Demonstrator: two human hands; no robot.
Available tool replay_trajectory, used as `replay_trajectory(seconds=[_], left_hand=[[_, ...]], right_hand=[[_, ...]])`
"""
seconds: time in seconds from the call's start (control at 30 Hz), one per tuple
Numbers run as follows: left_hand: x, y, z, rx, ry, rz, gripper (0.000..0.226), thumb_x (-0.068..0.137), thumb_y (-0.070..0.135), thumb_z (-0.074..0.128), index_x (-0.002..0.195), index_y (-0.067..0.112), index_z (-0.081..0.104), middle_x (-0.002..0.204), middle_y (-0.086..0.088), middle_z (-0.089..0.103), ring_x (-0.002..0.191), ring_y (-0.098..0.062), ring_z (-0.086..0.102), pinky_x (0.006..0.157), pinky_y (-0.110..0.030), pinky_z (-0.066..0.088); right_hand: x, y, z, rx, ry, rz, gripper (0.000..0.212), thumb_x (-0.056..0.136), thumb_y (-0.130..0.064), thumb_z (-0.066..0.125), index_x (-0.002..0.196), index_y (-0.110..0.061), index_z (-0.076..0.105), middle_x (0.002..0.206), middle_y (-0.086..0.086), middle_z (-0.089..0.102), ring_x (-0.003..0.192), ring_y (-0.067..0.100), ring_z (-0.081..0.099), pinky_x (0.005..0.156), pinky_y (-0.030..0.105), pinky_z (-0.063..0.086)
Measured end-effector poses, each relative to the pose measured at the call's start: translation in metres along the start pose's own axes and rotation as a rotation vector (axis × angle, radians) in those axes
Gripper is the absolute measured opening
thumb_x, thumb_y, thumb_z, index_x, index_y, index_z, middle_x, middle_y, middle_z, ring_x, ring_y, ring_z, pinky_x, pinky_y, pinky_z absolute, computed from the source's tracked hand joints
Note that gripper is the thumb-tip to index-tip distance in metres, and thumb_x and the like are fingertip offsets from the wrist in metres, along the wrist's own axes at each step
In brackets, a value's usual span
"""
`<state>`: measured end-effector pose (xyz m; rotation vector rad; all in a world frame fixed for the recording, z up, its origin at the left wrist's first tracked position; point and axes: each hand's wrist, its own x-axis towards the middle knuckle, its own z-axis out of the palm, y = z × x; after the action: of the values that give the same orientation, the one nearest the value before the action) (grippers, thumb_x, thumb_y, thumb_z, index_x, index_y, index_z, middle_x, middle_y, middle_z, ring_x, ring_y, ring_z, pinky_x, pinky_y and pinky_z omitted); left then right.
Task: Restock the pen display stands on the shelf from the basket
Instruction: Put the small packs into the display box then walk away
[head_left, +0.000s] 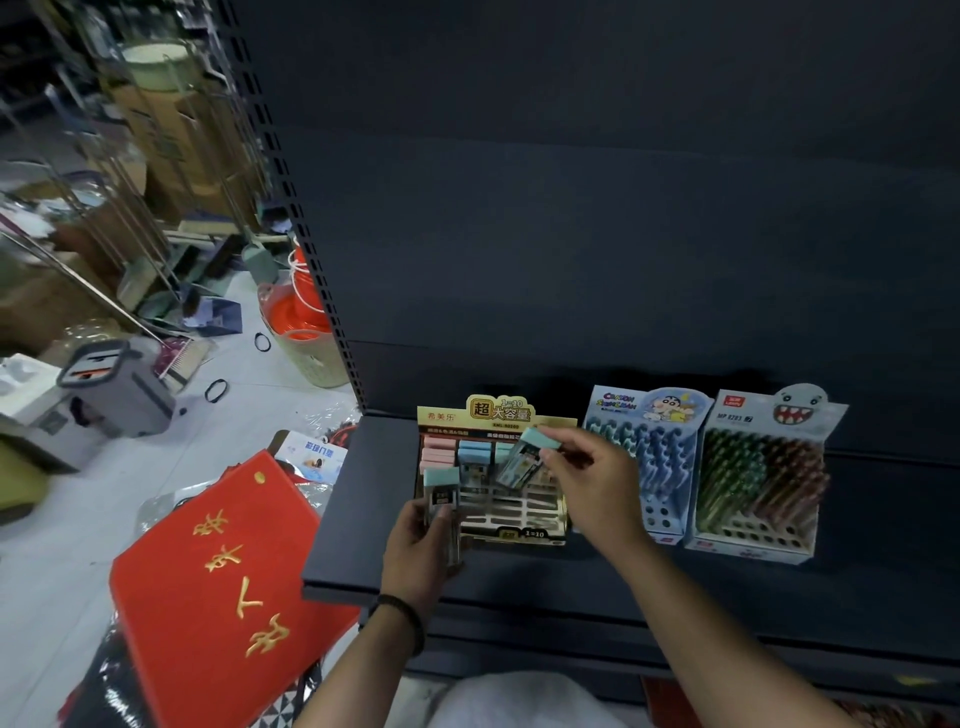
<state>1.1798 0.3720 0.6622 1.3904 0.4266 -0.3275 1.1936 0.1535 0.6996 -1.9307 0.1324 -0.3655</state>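
While three printed cardboard stands stood side by side on the dark, matte metal shelf (358, 519), both hands were at the leftmost one. That gold-and-yellow cardboard display stand (498, 410) had stepped tiers of rectangular slots. Its back rows were filled with small boxy cases capped in pink and pale blue, and its front slots were bare. Beside it stood the pale blue cartoon-headed pen stand (647, 405), bristling with glossy blue pens. Next came the white ghost-faced pen stand (795, 408), packed with green and reddish-brown pens.

The right hand (592, 483) reached in palm-down over the gold stand, wrist bent. Its grip was a fingertip pinch on the teal cap of a tilted clear plastic case (519, 457). The left hand (415, 551), with a dark beaded bracelet (408, 618) at the wrist, was raised at the stand's front left corner. Its fingers curled round an upright teal-capped clear case (440, 491).
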Motion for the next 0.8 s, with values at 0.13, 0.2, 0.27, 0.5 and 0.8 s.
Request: replay_trajectory(seconds=[0.13,0.2,0.27,0.5,0.8], left_hand=[[0.006,0.004,-0.005,-0.007,0.007,0.017,0.018,0.099,0.016,0.066,0.108,0.001,0.063,0.104,-0.019,0.072,0.092,-0.028,0.068,0.081,-0.051,0.061],[0.007,0.002,-0.007,-0.009,0.008,0.028,0.018,0.099,0.017,0.067,0.108,0.001,0.065,0.106,-0.021,0.072,0.091,-0.028,0.069,0.079,-0.050,0.062],[0.008,0.000,-0.009,-0.011,0.006,0.041,0.015,0.099,0.018,0.066,0.109,0.008,0.068,0.108,-0.020,0.072,0.095,-0.030,0.070,0.074,-0.045,0.064],[0.008,-0.004,-0.004,-0.026,-0.036,0.031,0.019,0.101,0.015,0.062,0.119,0.017,0.067,0.115,-0.010,0.071,0.105,-0.032,0.069,0.071,-0.042,0.064],[0.013,-0.007,0.002,-0.016,-0.033,0.074,0.021,0.100,0.011,0.063,0.118,0.022,0.067,0.117,-0.007,0.073,0.107,-0.029,0.070,0.070,-0.041,0.062]], right_hand=[[-0.001,0.014,0.012,-0.118,0.050,-0.083,0.031,0.093,-0.004,0.078,0.119,-0.022,0.080,0.115,-0.014,0.077,0.104,-0.002,0.072,0.090,0.022,0.061],[-0.002,0.020,0.017,-0.184,0.046,-0.105,0.030,0.092,-0.004,0.078,0.117,-0.021,0.080,0.110,-0.012,0.077,0.102,-0.005,0.071,0.088,0.018,0.059],[-0.003,0.023,0.021,-0.222,0.032,-0.112,0.029,0.093,-0.004,0.078,0.117,-0.020,0.080,0.106,-0.011,0.076,0.097,-0.003,0.070,0.084,0.018,0.060],[0.001,0.028,0.027,-0.322,-0.026,-0.211,0.025,0.094,-0.003,0.076,0.116,-0.014,0.079,0.104,-0.006,0.074,0.093,0.000,0.069,0.080,0.015,0.059],[0.003,0.031,0.032,-0.435,-0.115,-0.238,0.024,0.098,-0.007,0.071,0.119,-0.016,0.077,0.099,-0.006,0.067,0.084,0.013,0.066,0.074,0.033,0.062]])
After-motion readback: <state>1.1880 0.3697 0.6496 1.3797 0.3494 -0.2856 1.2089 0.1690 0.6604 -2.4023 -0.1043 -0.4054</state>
